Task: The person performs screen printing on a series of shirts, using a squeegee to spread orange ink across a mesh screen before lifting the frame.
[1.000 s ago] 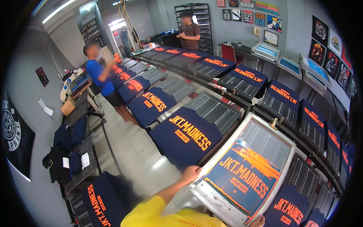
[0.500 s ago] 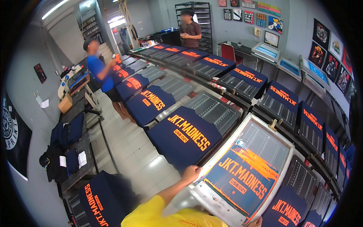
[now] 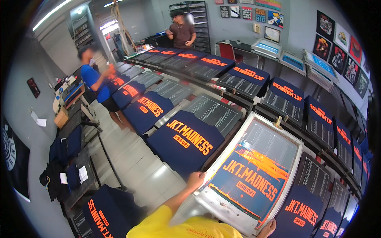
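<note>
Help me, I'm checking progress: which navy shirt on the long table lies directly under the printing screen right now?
The one beneath the screen frame gripped by the left hand and right hand. Every other navy shirt lies uncovered, its orange print showing.

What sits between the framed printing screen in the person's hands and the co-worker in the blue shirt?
In the head view, between the screen frame and the blue-shirted co-worker lie two navy shirts with orange lettering on platens, the nearer and the farther.

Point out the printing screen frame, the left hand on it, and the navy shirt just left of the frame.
printing screen frame (image 3: 291, 137), head view, bare metal rim at upper right
left hand (image 3: 195, 181), head view, back of hand
navy shirt (image 3: 174, 152), head view, plain cloth under print
</note>
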Tool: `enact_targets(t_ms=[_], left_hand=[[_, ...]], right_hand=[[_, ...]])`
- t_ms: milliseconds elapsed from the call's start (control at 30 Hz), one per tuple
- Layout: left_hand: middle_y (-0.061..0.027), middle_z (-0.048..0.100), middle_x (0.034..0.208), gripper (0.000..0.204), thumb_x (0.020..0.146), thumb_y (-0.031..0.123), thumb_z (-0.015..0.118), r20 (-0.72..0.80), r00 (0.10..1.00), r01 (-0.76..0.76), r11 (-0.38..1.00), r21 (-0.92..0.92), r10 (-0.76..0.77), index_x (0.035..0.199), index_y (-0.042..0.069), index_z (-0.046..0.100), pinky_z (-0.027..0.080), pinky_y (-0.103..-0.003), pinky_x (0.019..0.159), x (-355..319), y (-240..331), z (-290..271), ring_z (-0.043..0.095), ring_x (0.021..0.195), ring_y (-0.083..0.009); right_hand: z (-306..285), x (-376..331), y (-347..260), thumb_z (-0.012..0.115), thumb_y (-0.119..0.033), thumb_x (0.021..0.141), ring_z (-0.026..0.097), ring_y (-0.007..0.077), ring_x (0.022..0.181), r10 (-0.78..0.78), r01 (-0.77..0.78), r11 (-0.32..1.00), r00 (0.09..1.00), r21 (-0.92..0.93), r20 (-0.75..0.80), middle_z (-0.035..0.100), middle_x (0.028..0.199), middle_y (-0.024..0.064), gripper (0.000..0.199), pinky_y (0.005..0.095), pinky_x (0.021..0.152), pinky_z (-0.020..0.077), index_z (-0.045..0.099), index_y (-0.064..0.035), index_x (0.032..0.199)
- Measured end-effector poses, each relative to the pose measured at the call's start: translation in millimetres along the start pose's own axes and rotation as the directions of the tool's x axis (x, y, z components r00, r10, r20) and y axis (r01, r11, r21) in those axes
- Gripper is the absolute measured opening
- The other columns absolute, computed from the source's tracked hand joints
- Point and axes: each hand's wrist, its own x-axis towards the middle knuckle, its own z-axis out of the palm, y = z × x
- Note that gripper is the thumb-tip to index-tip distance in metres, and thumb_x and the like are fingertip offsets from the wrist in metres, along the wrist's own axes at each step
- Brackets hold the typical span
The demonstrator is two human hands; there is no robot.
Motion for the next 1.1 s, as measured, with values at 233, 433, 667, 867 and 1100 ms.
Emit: enact_targets(t_ms=[233, 433, 667, 867, 1100], left_hand=[[-0.024, 0.063, 0.074, 0.039, 0.089, 0.032, 0.056, -0.046, 0.997, -0.053, 0.998, 0.02, 0.054, 0.077, -0.004, 0.066, 0.046, -0.044, 0.063, -0.5, -2.8, 1.7, 0.063, 0.072, -0.0413], [-0.0155, 0.056, 0.059, 0.037, 0.091, 0.027, 0.056, 0.049, 0.998, -0.039, 0.999, -0.006, 0.039, 0.075, -0.005, 0.062, 0.043, -0.039, 0.06, 4.0, -4.6, -0.9, 0.053, 0.055, -0.0225], [-0.0137, 0.05, 0.056, 0.041, 0.092, 0.029, 0.055, 0.042, 0.998, -0.047, 0.999, -0.007, 0.047, 0.07, -0.006, 0.056, 0.04, -0.04, 0.058, 10.7, -17.0, 3.3, 0.045, 0.055, -0.0183], [-0.0051, 0.062, 0.069, 0.037, 0.094, 0.027, 0.056, 0.124, 0.992, 0.024, 1.0, 0.009, -0.025, 0.082, -0.007, 0.065, 0.044, -0.033, 0.064, 2.2, 20.3, -5.0, 0.052, 0.065, -0.0129], [-0.0025, 0.062, 0.072, 0.035, 0.094, 0.029, 0.057, 0.176, 0.975, 0.153, 0.985, -0.082, -0.136, 0.081, -0.002, 0.067, 0.043, -0.03, 0.066, 17.3, -19.6, -7.1, 0.052, 0.067, -0.0116]], right_hand=[[36.3, -25.3, -83.0, 0.049, -0.009, 0.093, 0.051, 0.0123, 0.075, -0.112, 0.094, 0.965, 0.992, -0.246, -0.059, 0.06, 0.081, 0.0047, 0.023, 0.0281, 0.071, 0.0437, 0.063, 0.0055, 0.104], [38.5, -27.0, -93.5, 0.053, -0.007, 0.092, 0.04, 0.0063, 0.064, -0.05, 0.032, 0.973, 0.996, -0.228, -0.074, 0.048, 0.07, -0.003, 0.021, 0.0249, 0.057, 0.0349, 0.064, 0.0063, 0.104], [32.7, -27.2, -82.1, 0.053, -0.008, 0.094, 0.046, 0.0056, 0.067, 0.006, -0.016, 0.986, 0.998, -0.163, -0.064, 0.057, 0.074, -0.0017, 0.019, 0.0232, 0.061, 0.0392, 0.065, 0.0049, 0.102], [40.2, -27.8, -88.3, 0.053, -0.01, 0.095, 0.039, 0.0056, 0.062, -0.04, 0.009, 0.971, 0.992, -0.239, -0.121, 0.048, 0.067, -0.0034, 0.016, 0.0264, 0.055, 0.0348, 0.063, 0.003, 0.097], [43.5, -26.2, -97.4, 0.049, -0.01, 0.096, 0.04, 0.0072, 0.063, -0.042, 0.007, 0.954, 0.993, -0.298, -0.109, 0.048, 0.069, -0.001, 0.015, 0.0276, 0.056, 0.0355, 0.06, 0.0001, 0.093]])
